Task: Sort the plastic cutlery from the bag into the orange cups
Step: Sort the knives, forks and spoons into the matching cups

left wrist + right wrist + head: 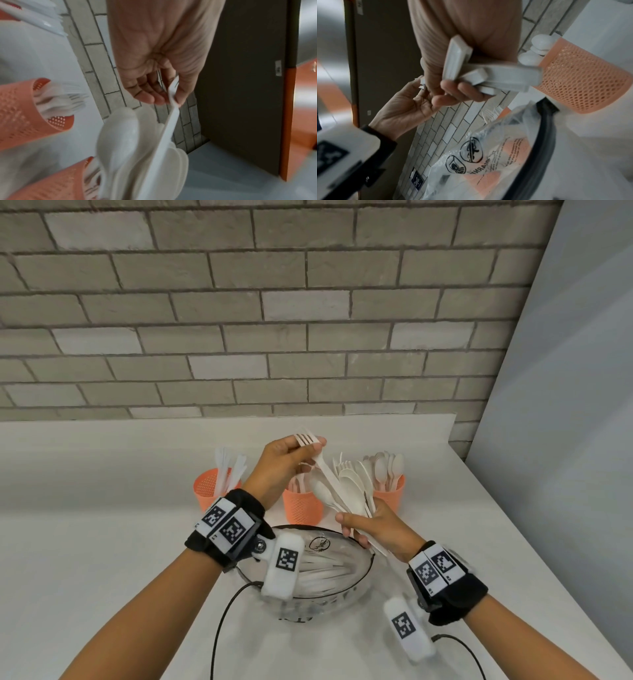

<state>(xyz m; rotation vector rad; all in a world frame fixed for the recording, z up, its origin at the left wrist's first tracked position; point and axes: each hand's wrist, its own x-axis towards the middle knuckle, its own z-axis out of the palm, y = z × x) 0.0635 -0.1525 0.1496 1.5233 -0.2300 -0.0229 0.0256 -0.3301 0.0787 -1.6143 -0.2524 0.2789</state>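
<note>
My left hand (pixel 294 457) pinches a white plastic fork (pixel 310 444) near its tines; the left wrist view shows that fork (pixel 171 108) between thumb and fingers. My right hand (pixel 373 529) grips a bundle of white spoons and forks (pixel 346 491) by the handles (pixel 488 75), fanned upward. Three orange mesh cups stand behind: the left cup (pixel 209 489) with knives, the middle cup (pixel 301 508) with forks, the right cup (pixel 390 494) with spoons. The clear plastic bag (pixel 322 570) with more cutlery lies open below my hands.
A white counter (pixel 102 508) runs back to a grey brick wall (pixel 239 302). A pale panel (pixel 565 440) bounds the right side. Black cables (pixel 219 628) trail from my wrist bands across the near counter.
</note>
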